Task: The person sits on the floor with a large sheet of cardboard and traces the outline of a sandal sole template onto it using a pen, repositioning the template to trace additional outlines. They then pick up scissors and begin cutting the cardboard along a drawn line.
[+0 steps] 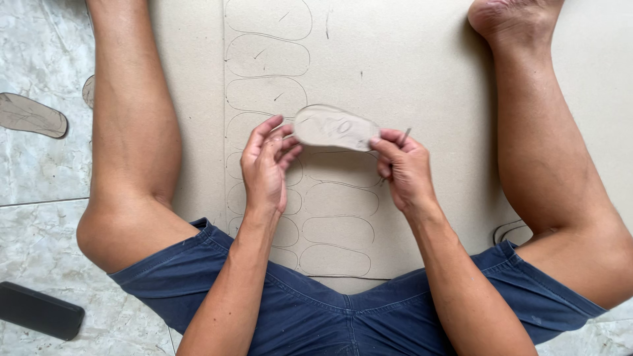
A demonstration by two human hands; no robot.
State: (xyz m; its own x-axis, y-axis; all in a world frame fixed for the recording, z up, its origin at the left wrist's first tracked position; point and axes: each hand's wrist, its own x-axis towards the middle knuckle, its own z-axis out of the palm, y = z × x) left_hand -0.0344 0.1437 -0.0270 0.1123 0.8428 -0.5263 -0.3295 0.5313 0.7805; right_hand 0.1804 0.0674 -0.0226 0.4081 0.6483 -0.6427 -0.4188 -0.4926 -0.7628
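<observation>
- Hands first: our left hand (265,165) pinches the left end of a sole-shaped cardboard cutout (335,128), fingers curled on its edge.
- Our right hand (403,168) grips the cutout's right end and also clamps a thin pencil (403,137).
- We hold the cutout above a large cardboard sheet (409,66) on the floor, between our legs.
- Traced sole outlines (267,56) run down the sheet in a column.
- Another cutout (31,115) lies on the marble floor (39,171) at left; a dark flat object (39,310) lies nearer us.
</observation>
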